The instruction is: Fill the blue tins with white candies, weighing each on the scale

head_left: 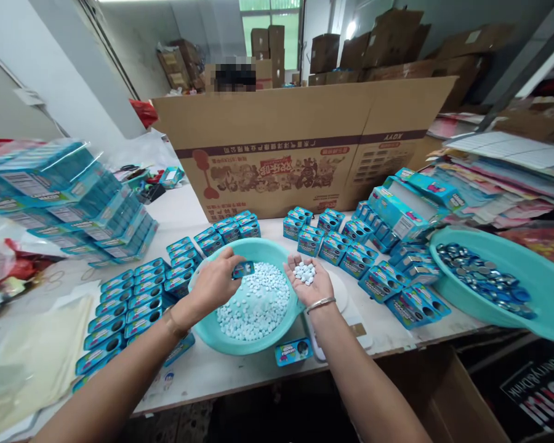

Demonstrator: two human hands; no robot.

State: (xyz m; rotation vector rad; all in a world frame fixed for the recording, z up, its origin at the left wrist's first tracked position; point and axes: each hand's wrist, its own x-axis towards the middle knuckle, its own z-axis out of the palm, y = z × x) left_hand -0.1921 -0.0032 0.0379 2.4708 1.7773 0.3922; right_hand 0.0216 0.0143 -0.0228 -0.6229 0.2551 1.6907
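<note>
Over a turquoise bowl [198, 329] heaped with small pale candies [258, 311], my left hand [215, 280] pinches a small blue box [244, 269] between thumb and fingers. Palm up at the bowl's right rim, my right hand [318, 284] cups a small pile of white candies [305, 272]. A silver bracelet is on the right wrist. Just below the bowl, one printed blue box [294, 352] lies on the table near its front edge. Beside it, a white scale [344, 307] is partly covered by my right forearm.
Rows of blue boxes [141, 289] stand left of the bowl, with more boxes [335, 246] to the right. Wrapped packs [64, 197] are stacked at far left. A turquoise basin [549, 301] holds shiny blue pieces. A large carton [277, 147] closes off the back; someone's hair shows behind it.
</note>
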